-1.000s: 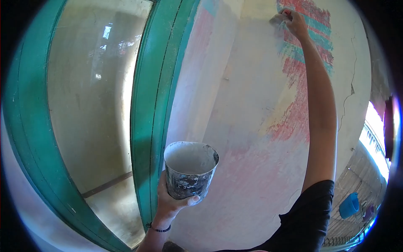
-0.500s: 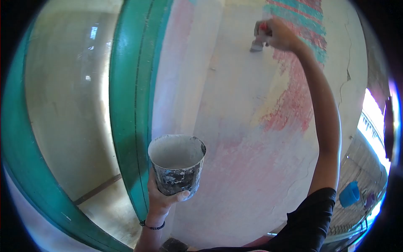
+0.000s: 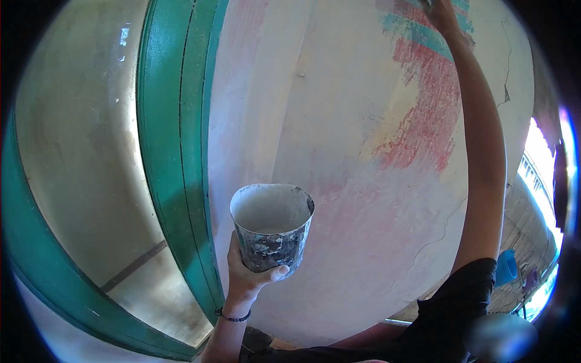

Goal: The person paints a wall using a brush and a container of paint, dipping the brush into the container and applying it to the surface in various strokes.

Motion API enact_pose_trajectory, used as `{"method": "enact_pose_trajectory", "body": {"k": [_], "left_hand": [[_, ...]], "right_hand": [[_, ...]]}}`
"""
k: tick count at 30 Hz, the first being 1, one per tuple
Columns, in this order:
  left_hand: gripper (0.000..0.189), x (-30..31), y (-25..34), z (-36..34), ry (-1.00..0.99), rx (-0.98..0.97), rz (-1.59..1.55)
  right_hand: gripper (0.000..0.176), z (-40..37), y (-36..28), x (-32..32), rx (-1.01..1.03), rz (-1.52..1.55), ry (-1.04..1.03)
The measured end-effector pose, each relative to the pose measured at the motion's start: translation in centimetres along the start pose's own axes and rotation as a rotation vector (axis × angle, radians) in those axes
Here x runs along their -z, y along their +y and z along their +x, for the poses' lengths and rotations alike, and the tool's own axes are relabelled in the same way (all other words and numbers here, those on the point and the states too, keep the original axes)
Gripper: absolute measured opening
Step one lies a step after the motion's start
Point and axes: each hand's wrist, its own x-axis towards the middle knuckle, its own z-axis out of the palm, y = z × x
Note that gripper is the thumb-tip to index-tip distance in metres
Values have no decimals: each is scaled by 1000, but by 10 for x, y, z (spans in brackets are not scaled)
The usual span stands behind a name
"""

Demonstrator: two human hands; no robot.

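Pot: a round, tapered pot, its outside crusted with grey and white splashes, its rim chipped and uneven, the inside coated pale; it is upright and low in the middle of the view, just in front of the wall.
Left hand: the left hand is wrapped around the pot's base from below, with the thumb pressed across the lower front; a dark beaded wristband sits on the wrist.
Right hand: the right hand is raised on a straight arm to the top edge of the view, over the striped patch; the fingers are cut off by the edge, so I cannot tell their grip.
Wall: the wall is chalky and matt, mostly off-white with faint pink below, rough red and teal streaks at the upper right, and a thin crack near the right edge.
Left border: a glossy green window frame runs top to bottom just beside the pot, with a dusty glass pane beyond it.
Room: bare wall lies between the pot and the raised arm; a black sleeve fills the lower right.
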Motion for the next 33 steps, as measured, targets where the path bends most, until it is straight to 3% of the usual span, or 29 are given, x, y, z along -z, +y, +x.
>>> {"method": "enact_pose_trajectory", "body": {"k": [2,4,6,10,13,14,16,19,21,25,27,30,31,33], "left_hand": [[94,6,-6,0,-11,-29,25],[94,7,-5,0,-15,-43,24],[94,3,0,-1,-12,-38,-3],[94,6,0,-4,-32,-25,5],[96,8,-5,-4,-38,-22,18],[97,8,-5,-5,-35,-13,15],[99,10,-8,-9,-37,15,-1],[100,8,-14,-13,-42,40,-33],[101,7,-16,-14,-48,9,-26],[101,5,-15,-19,-28,39,-12],[101,6,-15,-21,-17,33,-1],[100,7,-9,-22,-10,55,27],[100,8,-9,-21,-9,48,29],[99,17,-6,-18,-20,32,48]], "right_hand": [[7,-29,-4,-12,165,-183,-56],[27,-56,-32,-2,71,-22,-328],[39,-99,-75,3,238,-19,-149],[33,-168,-179,41,270,132,-378],[22,-150,-242,83,119,476,-540],[18,-142,-245,88,-21,551,-587],[13,-130,-240,88,-309,690,-664],[18,-114,-192,62,-341,486,-542],[17,-105,-141,36,-413,512,-394],[8,-44,-97,45,-553,383,-202],[9,-27,-69,37,-451,200,-93],[11,-24,-14,8,15,242,216],[13,-22,-37,28,-84,70,86],[15,-39,-64,39,-201,27,-94]]}}
